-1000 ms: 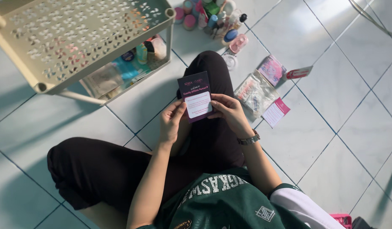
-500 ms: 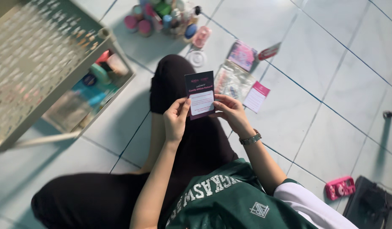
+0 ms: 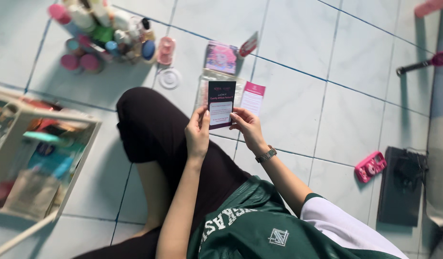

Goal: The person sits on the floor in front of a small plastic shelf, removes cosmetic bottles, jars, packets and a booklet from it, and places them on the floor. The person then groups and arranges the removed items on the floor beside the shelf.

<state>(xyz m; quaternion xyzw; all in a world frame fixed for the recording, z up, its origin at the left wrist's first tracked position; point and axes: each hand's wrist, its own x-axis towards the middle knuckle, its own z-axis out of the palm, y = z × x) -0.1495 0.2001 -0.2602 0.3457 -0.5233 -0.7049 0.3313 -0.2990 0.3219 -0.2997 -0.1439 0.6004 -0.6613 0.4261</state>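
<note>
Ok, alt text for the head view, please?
Both hands, left hand and right hand, hold a small dark rectangular card upright above crossed legs in black trousers on a pale tiled floor.

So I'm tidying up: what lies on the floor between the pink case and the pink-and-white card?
Nothing: in the head view only bare tile separates the pink case from the pink-and-white card.

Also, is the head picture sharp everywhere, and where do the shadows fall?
Head view: the dark card between the left hand and right hand is fairly sharp; the cluster of bottles top left and the shelf rack at the left edge are blurred. Soft shadows lie on the tiled floor beside the bottles; light is even, without strong glare.
</note>
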